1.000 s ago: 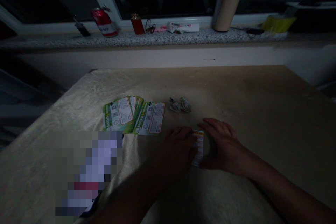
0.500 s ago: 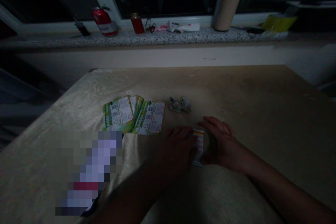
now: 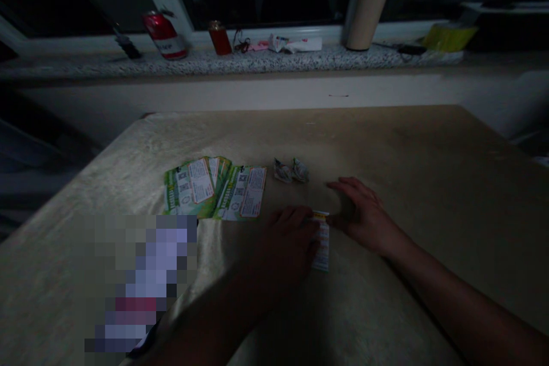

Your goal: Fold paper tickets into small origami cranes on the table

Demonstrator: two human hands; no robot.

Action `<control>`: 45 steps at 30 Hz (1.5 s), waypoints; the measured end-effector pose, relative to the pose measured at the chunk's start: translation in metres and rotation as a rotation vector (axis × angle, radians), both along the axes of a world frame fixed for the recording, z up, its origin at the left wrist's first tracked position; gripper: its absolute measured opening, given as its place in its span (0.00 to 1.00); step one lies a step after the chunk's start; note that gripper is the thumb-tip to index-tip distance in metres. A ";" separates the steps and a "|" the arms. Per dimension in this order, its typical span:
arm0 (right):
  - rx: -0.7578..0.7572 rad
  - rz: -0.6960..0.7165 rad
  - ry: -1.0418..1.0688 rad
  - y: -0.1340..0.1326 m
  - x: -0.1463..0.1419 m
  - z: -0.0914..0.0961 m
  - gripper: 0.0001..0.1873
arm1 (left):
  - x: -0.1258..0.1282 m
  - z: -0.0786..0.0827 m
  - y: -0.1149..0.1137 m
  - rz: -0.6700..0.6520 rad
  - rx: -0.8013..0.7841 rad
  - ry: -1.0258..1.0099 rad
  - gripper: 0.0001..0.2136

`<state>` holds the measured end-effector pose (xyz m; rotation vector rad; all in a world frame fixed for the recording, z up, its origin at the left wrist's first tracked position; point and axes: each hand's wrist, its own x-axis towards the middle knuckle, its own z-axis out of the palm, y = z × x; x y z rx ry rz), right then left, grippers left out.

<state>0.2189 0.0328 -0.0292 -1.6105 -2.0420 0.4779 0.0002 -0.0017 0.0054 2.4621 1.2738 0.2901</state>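
Observation:
A folded printed paper (image 3: 322, 249) with a yellow band along its top lies on the table. My left hand (image 3: 288, 243) rests over its left part, palm down, the fingers lying on it and hiding much of it. At its upper right corner, the thumb of my right hand (image 3: 363, 214) is close to or touching the edge. The fingers of that hand are spread and hold nothing. Further left, several green and white printed leaflets (image 3: 240, 194) lie fanned out and overlapping. Two small folded paper pieces (image 3: 290, 171) stand just beyond my left hand.
A pixelated, phone-like object (image 3: 150, 280) lies at the front left of the table (image 3: 420, 171). On the speckled windowsill (image 3: 257, 64) behind are a red can (image 3: 164, 34), a red jar (image 3: 220, 38), white and pink packets (image 3: 295, 44), a thick tube (image 3: 372, 3) and a yellow item (image 3: 449, 38).
My right hand has moved up along the paper's right side, its thumb going from the lower corner to the upper one. My left hand stays on the paper. The view has shifted slightly.

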 end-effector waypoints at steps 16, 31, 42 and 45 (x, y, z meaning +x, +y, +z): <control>0.130 0.080 0.107 -0.002 0.002 0.000 0.21 | -0.010 0.002 0.005 -0.051 -0.031 -0.058 0.15; 0.093 0.192 -0.031 -0.019 -0.003 0.006 0.28 | -0.009 0.001 0.004 -0.037 -0.037 -0.072 0.16; -0.025 0.282 -0.102 -0.039 -0.012 0.014 0.49 | -0.010 0.004 0.006 -0.057 -0.070 -0.076 0.18; -0.028 0.269 -0.084 -0.039 -0.013 0.014 0.49 | -0.011 0.002 0.005 -0.058 -0.066 -0.087 0.18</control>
